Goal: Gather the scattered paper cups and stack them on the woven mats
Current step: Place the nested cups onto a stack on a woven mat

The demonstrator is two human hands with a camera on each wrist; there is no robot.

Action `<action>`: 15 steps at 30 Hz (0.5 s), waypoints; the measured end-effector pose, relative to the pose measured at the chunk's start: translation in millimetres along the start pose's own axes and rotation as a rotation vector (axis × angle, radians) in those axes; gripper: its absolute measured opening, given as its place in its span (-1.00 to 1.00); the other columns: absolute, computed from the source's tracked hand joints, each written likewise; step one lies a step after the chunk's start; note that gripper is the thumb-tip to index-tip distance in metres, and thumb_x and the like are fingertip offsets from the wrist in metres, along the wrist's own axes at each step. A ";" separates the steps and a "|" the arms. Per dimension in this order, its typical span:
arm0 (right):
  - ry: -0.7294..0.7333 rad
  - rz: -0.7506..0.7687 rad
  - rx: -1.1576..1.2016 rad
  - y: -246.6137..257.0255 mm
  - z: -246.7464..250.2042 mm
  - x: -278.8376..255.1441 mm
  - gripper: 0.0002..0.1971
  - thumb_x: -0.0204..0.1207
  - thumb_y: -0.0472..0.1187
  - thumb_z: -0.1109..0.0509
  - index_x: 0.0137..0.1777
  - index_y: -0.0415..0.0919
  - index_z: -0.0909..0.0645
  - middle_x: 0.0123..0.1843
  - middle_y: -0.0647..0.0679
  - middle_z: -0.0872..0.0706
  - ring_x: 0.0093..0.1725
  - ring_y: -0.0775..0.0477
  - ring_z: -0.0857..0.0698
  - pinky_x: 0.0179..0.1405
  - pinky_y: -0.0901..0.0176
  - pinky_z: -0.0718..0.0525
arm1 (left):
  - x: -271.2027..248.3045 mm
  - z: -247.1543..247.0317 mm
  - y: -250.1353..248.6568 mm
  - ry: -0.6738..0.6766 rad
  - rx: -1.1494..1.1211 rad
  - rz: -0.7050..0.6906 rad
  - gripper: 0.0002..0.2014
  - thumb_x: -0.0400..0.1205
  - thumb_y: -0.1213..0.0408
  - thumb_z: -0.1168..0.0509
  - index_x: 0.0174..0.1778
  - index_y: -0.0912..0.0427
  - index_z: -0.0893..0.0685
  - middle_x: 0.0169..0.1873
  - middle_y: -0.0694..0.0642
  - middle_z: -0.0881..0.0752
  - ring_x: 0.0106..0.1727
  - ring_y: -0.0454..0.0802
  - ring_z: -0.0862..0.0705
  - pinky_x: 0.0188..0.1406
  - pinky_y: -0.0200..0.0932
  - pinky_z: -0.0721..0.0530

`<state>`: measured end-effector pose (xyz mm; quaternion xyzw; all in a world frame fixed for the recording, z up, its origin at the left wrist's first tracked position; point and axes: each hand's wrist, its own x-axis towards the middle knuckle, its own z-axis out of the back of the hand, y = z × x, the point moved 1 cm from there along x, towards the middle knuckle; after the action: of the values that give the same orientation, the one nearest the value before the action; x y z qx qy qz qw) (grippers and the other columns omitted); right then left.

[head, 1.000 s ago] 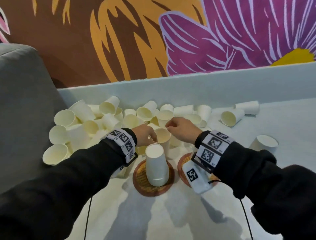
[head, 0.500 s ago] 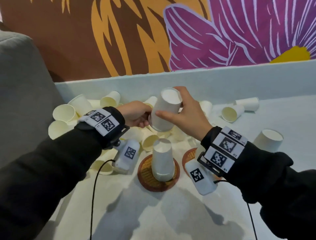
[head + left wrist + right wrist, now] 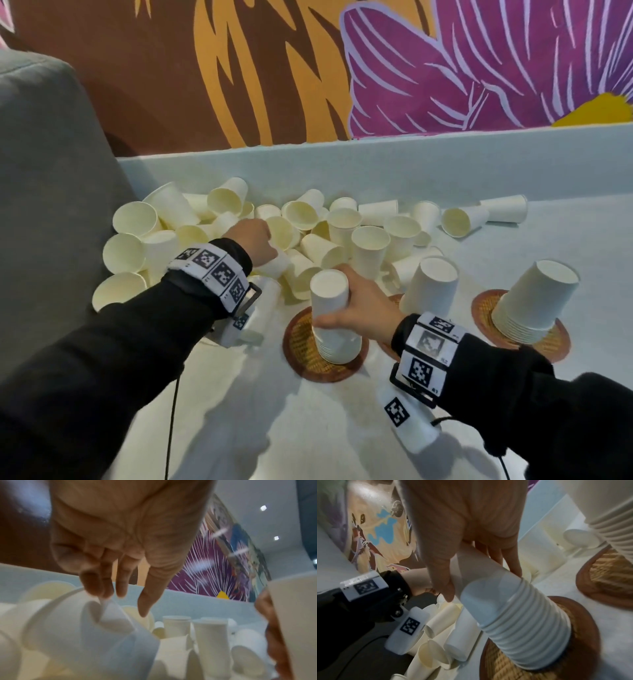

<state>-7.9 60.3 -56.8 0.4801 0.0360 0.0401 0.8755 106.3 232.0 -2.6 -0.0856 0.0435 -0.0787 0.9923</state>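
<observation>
On the pale table (image 3: 565, 240), 3 woven mats (image 3: 301, 346) each carried 1 upside-down stack of cups. Around the top cup (image 3: 329, 291) of the nearest stack (image 3: 518, 622), the right hand (image 3: 359, 315) was wrapped, thumb and fingers curled on its wall. At the loose heap (image 3: 308, 233) behind, the left hand (image 3: 253, 240) reached down, its fingers (image 3: 102, 582) pinching the rim of 1 tipped cup (image 3: 82, 628).

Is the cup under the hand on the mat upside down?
Yes, upside down. The top cup that the right hand grips shows its flat bottom upward, atop the stack on the woven mat.
</observation>
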 end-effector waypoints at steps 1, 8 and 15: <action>-0.001 -0.008 0.001 -2.3 -0.5 0.2 -0.29 0.19 -0.10 -0.67 0.32 -0.03 -0.40 0.21 0.00 -0.63 0.24 -0.04 -0.59 0.21 0.04 -0.60 | 3.1 -2.3 3.4 -0.035 0.024 0.036 -0.53 0.57 0.22 -0.35 0.39 0.27 -0.48 0.32 0.26 -0.55 0.31 0.23 -0.57 0.24 -0.02 -0.56; -0.067 0.061 0.065 29.3 26.5 8.3 -0.34 0.27 0.33 -0.41 0.27 -0.06 -0.52 0.17 0.11 -0.66 0.14 0.16 -0.63 0.06 0.30 -0.54 | 17.0 -9.5 16.6 -0.139 -0.050 0.188 -0.27 0.49 -0.12 -0.40 0.40 0.35 -0.42 0.33 0.32 -0.52 0.34 0.26 -0.54 0.27 0.04 -0.52; -0.188 0.082 -0.032 48.5 56.3 38.2 -0.51 0.41 -0.11 -0.53 0.32 -0.14 -0.51 0.26 0.01 -0.64 0.23 0.03 -0.61 0.28 0.09 -0.60 | 10.0 17.9 -3.2 -0.214 -0.390 -0.026 -0.67 0.66 0.12 -0.25 -0.13 0.35 -0.71 -0.25 0.36 -0.60 -0.20 0.15 -0.53 -0.25 -0.11 -0.42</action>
<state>34.1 43.1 13.3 0.4688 -0.0665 0.0314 0.8802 117.4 230.2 14.8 -0.2845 -0.0487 -0.0723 0.9547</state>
